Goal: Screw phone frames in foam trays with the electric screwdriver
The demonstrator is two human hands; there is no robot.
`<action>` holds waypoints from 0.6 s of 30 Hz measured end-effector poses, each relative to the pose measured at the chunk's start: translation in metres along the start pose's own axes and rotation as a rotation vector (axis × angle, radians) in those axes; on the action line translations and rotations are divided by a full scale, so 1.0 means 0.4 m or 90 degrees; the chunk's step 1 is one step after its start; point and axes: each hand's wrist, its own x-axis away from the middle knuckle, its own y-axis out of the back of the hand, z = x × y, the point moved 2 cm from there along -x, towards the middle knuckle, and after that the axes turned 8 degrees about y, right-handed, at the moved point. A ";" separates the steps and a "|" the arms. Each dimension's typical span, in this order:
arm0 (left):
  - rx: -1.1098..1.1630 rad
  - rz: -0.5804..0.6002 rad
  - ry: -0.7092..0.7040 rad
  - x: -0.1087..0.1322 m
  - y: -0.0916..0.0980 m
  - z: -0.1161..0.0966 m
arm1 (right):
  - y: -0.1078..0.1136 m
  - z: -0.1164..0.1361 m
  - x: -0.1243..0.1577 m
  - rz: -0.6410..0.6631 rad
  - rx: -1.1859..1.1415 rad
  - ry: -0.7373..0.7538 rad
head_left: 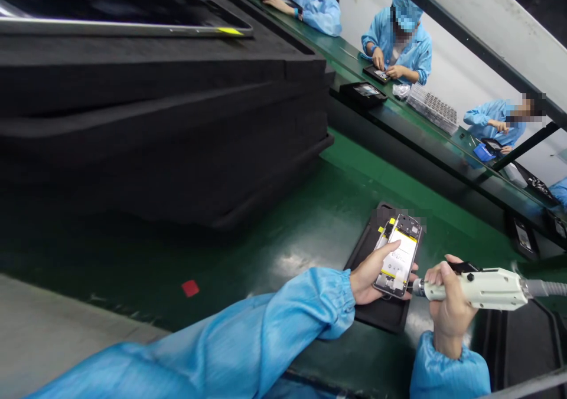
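My left hand [370, 272] grips an opened phone [398, 256] with its back cover off, showing a white battery and yellow tape. The phone sits over a black foam tray [367, 242] on the green bench. My right hand [449, 304] holds a pale electric screwdriver [481, 288] lying sideways, its metal tip touching the phone's lower edge. Both arms wear blue sleeves.
A tall stack of black foam trays [155, 121] fills the left, with a device on top. A red mark [190, 288] lies on the green bench. Across a conveyor, three people in blue coats [401, 45] work on phones. Another black tray [522, 346] sits at the right.
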 end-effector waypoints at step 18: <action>-0.016 0.037 0.032 0.005 0.000 0.001 | 0.016 -0.043 0.016 0.060 0.114 -0.010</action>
